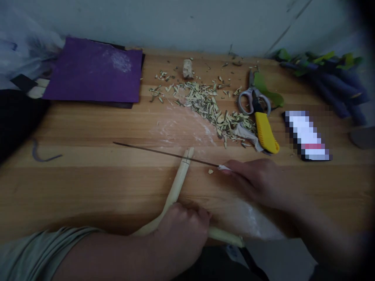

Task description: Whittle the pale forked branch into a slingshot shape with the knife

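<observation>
A peeled, pale forked branch (177, 182) lies near the table's front edge. My left hand (184, 230) is closed around it by the fork, hiding part of the wood. One prong points away from me, with dark lines marked around its end. The other prong runs right, towards a dark strip at its tip. My right hand (258, 179) pinches the white-wrapped end of a long, thin, dark file (152, 150). The file lies across the marked end of the upper prong and tapers to the left.
Behind the branch are heaped wood shavings (205, 103) and a short wood stub (188, 69). Scissors (253, 97), a yellow utility knife (266, 132) and a phone (307, 136) lie right. Purple sheets (96, 78) lie back left; dark sticks (336, 80) are back right.
</observation>
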`<state>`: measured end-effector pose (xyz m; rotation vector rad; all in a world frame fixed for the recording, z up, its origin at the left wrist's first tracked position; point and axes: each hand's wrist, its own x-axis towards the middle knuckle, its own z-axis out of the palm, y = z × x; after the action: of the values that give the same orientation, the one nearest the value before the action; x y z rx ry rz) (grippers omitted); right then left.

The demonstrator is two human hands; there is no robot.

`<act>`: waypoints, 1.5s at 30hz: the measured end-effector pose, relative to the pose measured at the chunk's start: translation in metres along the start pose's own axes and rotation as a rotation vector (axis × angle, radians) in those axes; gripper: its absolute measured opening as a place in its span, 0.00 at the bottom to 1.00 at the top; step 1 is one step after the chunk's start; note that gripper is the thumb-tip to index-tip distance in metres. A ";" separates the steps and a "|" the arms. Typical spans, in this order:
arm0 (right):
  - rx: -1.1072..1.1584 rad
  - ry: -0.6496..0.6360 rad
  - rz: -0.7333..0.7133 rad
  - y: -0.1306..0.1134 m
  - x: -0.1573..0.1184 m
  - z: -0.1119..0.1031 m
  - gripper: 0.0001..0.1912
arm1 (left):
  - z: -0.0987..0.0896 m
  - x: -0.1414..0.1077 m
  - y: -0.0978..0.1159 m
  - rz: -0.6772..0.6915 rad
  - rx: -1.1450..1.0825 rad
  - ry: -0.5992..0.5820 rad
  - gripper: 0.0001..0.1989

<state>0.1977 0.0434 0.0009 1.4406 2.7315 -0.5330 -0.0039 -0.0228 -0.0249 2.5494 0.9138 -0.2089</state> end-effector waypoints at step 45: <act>-0.037 -0.068 -0.108 0.009 -0.008 -0.002 0.17 | -0.009 0.003 -0.003 -0.050 -0.026 0.049 0.03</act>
<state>0.2097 0.0427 0.0014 1.2482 2.7625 -0.5210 -0.0037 -0.0149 -0.0183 2.5200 0.9933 -0.1492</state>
